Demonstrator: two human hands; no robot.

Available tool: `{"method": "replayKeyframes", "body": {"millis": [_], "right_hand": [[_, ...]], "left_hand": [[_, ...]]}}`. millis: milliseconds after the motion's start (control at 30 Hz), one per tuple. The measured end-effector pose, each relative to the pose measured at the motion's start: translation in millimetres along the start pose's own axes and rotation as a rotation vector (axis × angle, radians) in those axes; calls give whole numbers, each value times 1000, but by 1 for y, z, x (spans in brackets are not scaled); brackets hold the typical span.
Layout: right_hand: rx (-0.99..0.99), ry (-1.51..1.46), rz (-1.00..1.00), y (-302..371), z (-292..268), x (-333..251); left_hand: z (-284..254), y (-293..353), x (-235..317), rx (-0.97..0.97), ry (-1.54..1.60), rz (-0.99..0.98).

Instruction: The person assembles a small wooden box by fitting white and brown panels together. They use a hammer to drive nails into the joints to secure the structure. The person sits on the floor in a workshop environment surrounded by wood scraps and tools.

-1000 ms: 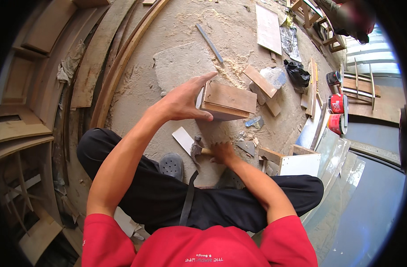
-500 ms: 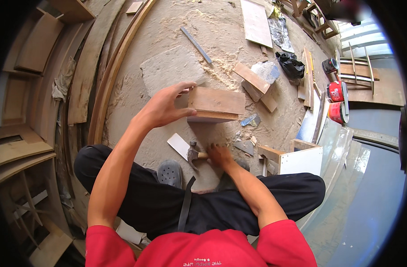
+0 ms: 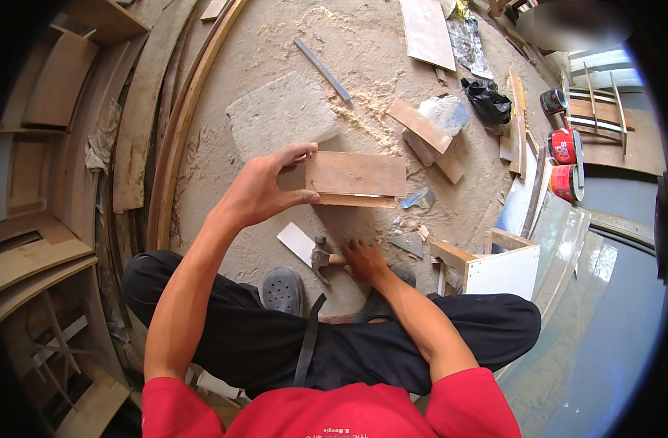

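My left hand point(image 3: 265, 186) grips the left end of a small box-like wooden piece point(image 3: 357, 175), thumb on its near side and fingers over the far corner. The piece is held above the floor, with a flat brown board on top and a thin gap along its near edge. Low between my feet, my right hand point(image 3: 365, 261) is closed around the handle of a claw hammer point(image 3: 322, 258). The hammer's head points left, beside a white strip point(image 3: 296, 244); the far end of its handle is hidden by the hand.
A flat stone slab point(image 3: 279, 113) lies ahead, with a metal bar point(image 3: 322, 69) beyond it. Wood offcuts point(image 3: 421, 125) rest against a stone block at the right. A white-sided wooden frame point(image 3: 500, 272) stands near my right knee. Long planks point(image 3: 175, 139) line the left; paint cans point(image 3: 565, 147) stand right.
The wooden piece has tilted, so the pale side under its near edge no longer shows. My right hand stays at the hammer. The view has shifted slightly.
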State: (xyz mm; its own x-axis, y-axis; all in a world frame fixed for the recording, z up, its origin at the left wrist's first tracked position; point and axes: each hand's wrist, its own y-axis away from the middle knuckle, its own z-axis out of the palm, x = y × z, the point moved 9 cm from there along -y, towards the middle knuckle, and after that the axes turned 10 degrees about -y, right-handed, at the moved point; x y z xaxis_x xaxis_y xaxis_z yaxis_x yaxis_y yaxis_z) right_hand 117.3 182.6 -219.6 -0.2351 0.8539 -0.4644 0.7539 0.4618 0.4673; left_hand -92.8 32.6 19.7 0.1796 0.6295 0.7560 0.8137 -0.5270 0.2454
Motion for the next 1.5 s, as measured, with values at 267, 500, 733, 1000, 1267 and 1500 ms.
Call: {"method": "replayKeyframes", "body": {"millis": [267,500,733,1000,1267,1500], "right_hand": [[60,-8,-96,-1,30,-6],[-124,-234,9,2,-23,-34],[-229,-355,24,36,-145,-73],[284,-630,-247,67,-309,-97],[394,-614,248,17,-331,-76],[535,-572,80,11,-353,-121]], "left_hand": [[-3,-3,7,43,-8,70],[-3,-2,-2,11,-27,45],[-5,-1,-4,7,-36,45],[-4,2,-11,59,23,94],[0,-1,-17,41,140,114],[-1,-1,-22,55,182,92]]}}
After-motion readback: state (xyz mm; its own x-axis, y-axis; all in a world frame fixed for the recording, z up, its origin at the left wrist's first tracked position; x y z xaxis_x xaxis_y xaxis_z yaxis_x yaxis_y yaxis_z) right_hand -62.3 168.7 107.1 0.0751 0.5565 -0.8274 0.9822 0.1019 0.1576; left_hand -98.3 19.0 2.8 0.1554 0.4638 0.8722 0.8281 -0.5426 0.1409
